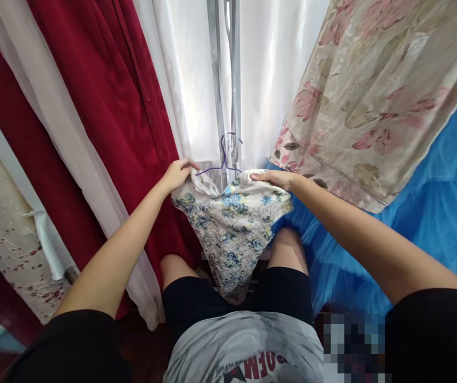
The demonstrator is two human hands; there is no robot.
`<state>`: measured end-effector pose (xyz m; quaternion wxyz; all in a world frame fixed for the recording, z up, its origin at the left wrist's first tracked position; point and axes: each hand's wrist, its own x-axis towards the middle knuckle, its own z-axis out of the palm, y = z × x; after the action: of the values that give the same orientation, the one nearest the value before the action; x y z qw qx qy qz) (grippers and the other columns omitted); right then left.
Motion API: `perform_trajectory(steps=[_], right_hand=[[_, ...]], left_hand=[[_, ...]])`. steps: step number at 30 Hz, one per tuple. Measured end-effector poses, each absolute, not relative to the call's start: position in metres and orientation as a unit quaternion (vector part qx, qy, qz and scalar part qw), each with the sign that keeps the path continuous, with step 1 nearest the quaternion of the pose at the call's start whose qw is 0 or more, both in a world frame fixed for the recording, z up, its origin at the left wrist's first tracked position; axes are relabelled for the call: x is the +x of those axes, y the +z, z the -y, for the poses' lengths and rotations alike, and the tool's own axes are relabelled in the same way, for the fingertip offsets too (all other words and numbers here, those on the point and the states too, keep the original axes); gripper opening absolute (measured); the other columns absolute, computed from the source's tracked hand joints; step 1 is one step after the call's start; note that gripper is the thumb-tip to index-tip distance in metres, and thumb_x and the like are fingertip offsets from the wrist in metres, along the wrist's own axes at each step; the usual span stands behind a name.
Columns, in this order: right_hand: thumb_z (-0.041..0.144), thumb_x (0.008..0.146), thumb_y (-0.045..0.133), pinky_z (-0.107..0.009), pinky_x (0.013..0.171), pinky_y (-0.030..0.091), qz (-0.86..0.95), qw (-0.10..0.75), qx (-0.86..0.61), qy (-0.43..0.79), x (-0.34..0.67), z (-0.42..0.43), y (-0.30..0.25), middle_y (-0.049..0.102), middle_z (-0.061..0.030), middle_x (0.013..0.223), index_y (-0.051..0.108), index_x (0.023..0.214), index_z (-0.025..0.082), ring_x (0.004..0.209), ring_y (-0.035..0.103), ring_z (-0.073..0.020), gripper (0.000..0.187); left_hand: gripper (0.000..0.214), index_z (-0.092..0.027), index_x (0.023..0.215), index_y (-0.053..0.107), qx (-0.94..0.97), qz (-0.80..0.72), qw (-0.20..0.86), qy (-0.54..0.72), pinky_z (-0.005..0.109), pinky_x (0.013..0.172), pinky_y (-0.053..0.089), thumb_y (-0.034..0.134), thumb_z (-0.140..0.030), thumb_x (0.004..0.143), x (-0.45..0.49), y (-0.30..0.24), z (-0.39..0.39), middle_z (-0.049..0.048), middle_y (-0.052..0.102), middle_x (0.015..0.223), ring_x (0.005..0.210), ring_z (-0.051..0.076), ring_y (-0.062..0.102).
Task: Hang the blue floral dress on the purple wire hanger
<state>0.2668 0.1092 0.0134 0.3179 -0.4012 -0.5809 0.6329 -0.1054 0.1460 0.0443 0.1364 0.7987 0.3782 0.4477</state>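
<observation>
A white blouse with a blue and yellow floral print (234, 226) hangs spread out in front of my legs. A thin purple wire hanger (224, 159) shows at its neckline, its hook upright near a grey strap. My left hand (181, 173) pinches the blouse's left shoulder, beside the hanger's left arm. At the other shoulder my right hand (272, 178) grips the fabric, thumb on top and fingers hidden under the cloth. The blouse's lower end narrows between my knees.
Dark red curtains (104, 80) and a pale drape hang on the left. White cloth (276, 64) with grey straps (218, 80) is straight ahead. To the right hang a beige floral fabric (372, 101) and blue tulle (423, 213).
</observation>
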Motion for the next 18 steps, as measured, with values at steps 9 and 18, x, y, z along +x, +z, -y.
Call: perform_trajectory(steps=[9, 18], right_hand=[[0.045, 0.088, 0.073, -0.042, 0.091, 0.061, 0.586, 0.372, -0.376, 0.614, 0.320, -0.078, -0.032, 0.079, -0.0084, 0.110, 0.073, 0.116, 0.022, 0.102, 0.075, -0.0260, 0.037], [0.030, 0.096, 0.067, -0.040, 0.089, 0.061, 0.565, 0.415, -0.409, 0.584, 0.333, -0.062, 0.003, 0.080, -0.0144, 0.102, 0.076, 0.102, 0.013, 0.091, 0.078, -0.0259, 0.021]], left_hand=[[0.032, -0.016, 0.079, 0.061, 0.727, -0.402, 0.184, 0.525, 0.027, 0.071, 0.043, 0.064, -0.048, 0.082, -0.107, 0.021, -0.134, 0.0038, 0.063, 0.079, 0.075, 0.016, 0.055], [0.038, -0.015, 0.081, 0.067, 0.832, -0.382, 0.034, 0.402, 0.027, 0.067, 0.035, 0.053, -0.048, 0.093, -0.088, 0.042, -0.096, 0.0012, 0.060, 0.073, 0.071, 0.016, 0.050]])
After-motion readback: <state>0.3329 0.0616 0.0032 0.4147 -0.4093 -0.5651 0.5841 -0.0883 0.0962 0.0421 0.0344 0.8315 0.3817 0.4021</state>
